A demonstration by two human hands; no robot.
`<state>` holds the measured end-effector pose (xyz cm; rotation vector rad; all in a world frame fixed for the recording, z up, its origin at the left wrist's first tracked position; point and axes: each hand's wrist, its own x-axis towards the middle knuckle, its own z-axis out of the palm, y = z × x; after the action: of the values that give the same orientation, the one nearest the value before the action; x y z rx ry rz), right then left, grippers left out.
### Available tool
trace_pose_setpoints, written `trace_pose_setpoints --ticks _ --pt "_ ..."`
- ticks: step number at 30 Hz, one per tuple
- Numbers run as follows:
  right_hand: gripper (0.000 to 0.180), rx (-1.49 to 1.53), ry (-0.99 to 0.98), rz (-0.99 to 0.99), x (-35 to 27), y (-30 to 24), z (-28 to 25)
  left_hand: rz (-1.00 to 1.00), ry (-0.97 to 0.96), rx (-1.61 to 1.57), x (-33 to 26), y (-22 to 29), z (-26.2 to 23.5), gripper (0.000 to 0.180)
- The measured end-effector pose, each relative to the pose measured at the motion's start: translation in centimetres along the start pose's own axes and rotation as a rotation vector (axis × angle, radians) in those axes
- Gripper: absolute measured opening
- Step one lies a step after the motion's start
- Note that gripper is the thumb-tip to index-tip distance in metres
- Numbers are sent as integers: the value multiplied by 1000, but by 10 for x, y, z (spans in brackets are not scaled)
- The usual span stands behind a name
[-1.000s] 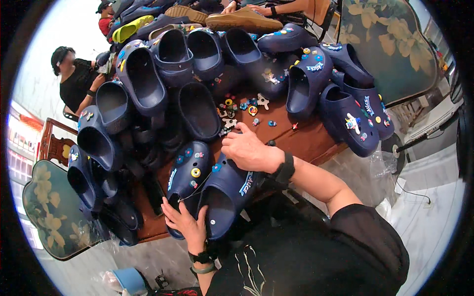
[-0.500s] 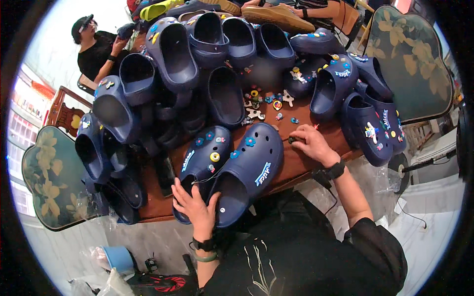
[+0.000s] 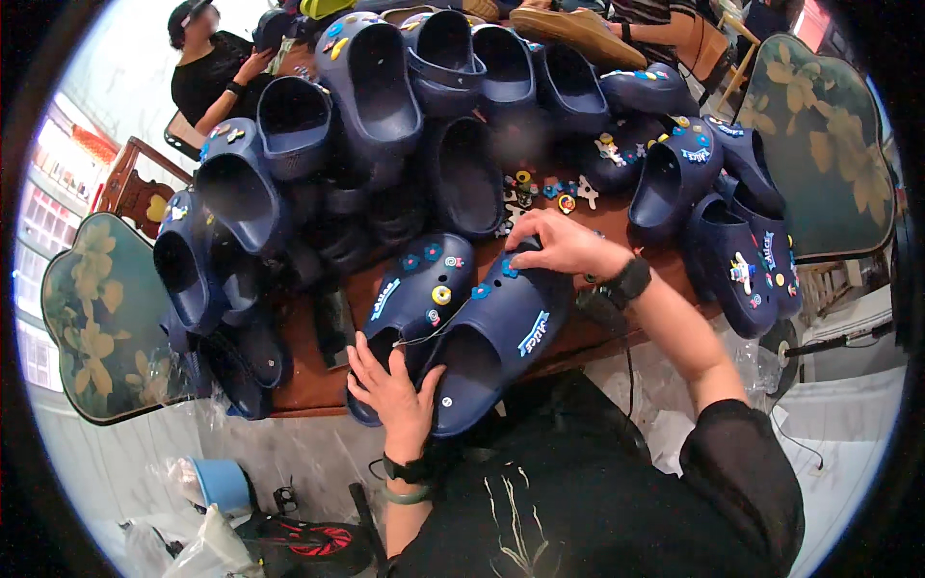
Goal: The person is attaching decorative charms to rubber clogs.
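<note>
Two navy clogs lie side by side on the brown table, toes pointing away from me. The left clog [image 3: 414, 289] carries blue flower charms, round charms and a blue lettered banner, and a thin cord lies across its opening. Blue flower charms [image 3: 482, 291] and a similar banner sit on the right clog [image 3: 520, 318]. My left hand [image 3: 397, 395] rests over the heels with its fingers spread. At the right clog's toe, my right hand [image 3: 568, 246] is closed in a pinch beside a blue flower; whatever its fingertips hold is hidden.
More navy clogs [image 3: 371, 87] are piled along the back and left; others [image 3: 737, 260] stand at the right. Loose charms [image 3: 554, 188] lie beyond my right hand. A dark flat object [image 3: 332, 323] lies left of the pair. Another person [image 3: 212, 72] sits at the far left.
My right hand has moved left from the table beside the pair to the right clog's toe. A flower charm shows at its fingertips. My left hand stays at the heels; the view has shifted slightly.
</note>
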<state>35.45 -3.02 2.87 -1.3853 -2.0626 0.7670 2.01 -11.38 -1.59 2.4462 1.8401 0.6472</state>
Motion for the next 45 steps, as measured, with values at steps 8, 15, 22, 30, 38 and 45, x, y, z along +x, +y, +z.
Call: trace_pose_setpoints --ticks 8,15,22,30,38,45 --pt "31 434 -434 371 13 4 -4 -2 -15 -56 -7 4 -9 56" --pt "25 437 -469 556 14 5 1 -16 27 -87 -10 3 -12 49" --pt "22 202 -207 -33 9 -6 2 -11 35 -85 -6 1 -8 49" --pt "25 -630 -124 -233 -17 -31 5 2 19 -57 -7 -1 -5 51" --pt "27 -596 -490 -224 -2 -40 -11 -9 -36 -107 -4 0 -11 50" --pt "16 -690 -480 -244 3 -35 9 10 -16 -103 -4 -1 -9 50"
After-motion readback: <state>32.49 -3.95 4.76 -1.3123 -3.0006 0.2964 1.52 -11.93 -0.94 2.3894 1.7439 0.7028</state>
